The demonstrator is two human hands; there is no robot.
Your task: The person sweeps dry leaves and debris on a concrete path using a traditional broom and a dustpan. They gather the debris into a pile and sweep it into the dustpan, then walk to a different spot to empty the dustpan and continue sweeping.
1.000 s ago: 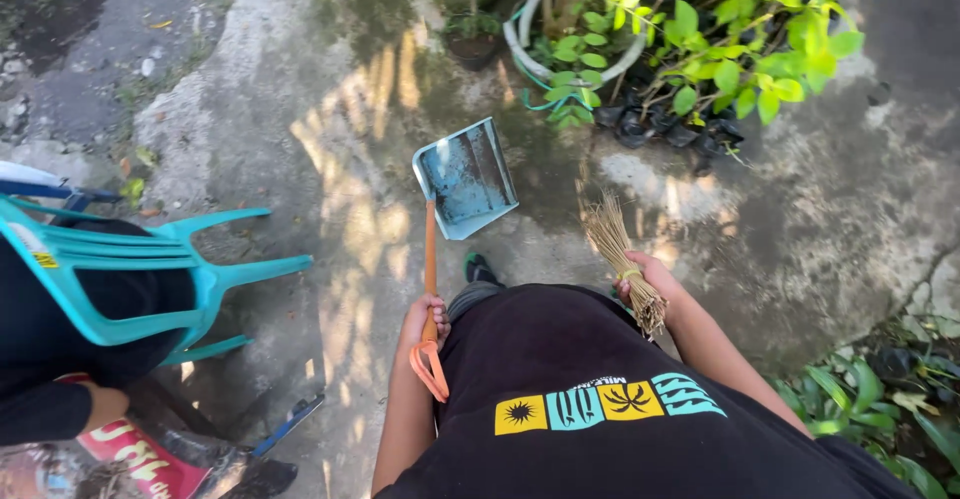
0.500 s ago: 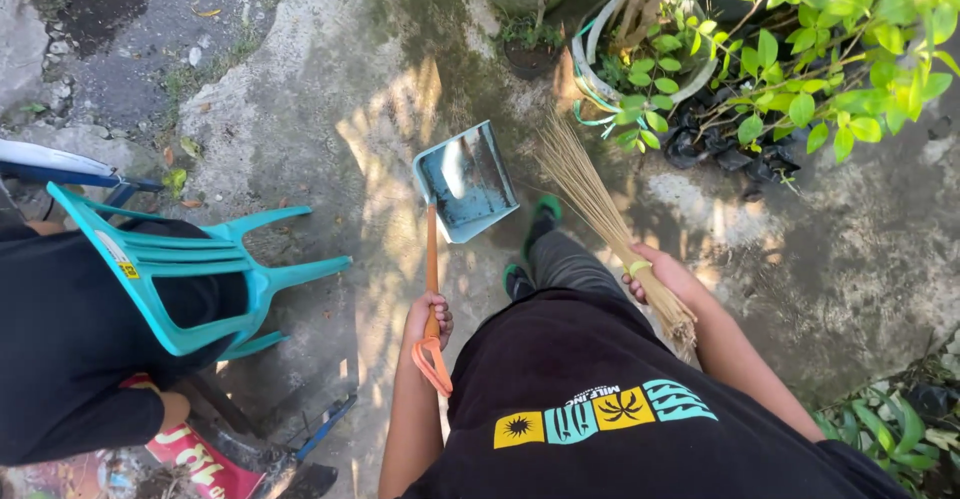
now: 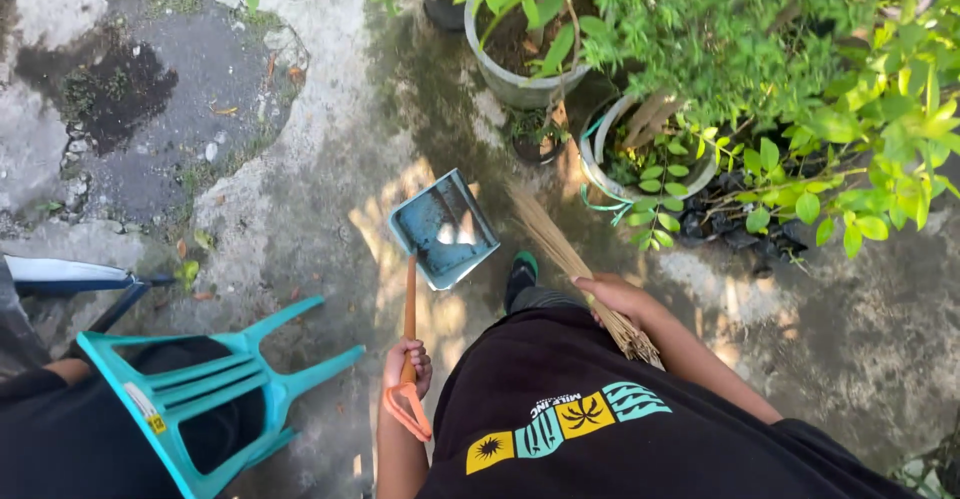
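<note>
My left hand grips the orange wooden handle of a long dustpan; its grey-blue metal pan hangs just above the concrete ahead of me. My right hand is closed around a bundle broom of thin straw sticks, whose bristles point forward and left, ending close to the right side of the pan. One foot in a dark and green shoe shows between the two tools. My black shirt fills the lower middle of the view.
A teal plastic chair with a person in black seated on it stands at the lower left. Potted plants and a green shrub crowd the upper right. Cracked, damp concrete with scattered leaves lies at the upper left.
I have stepped forward toward the pots, which now look closer. The broom has swung forward and left toward the dustpan. The chair has slid lower left in view.
</note>
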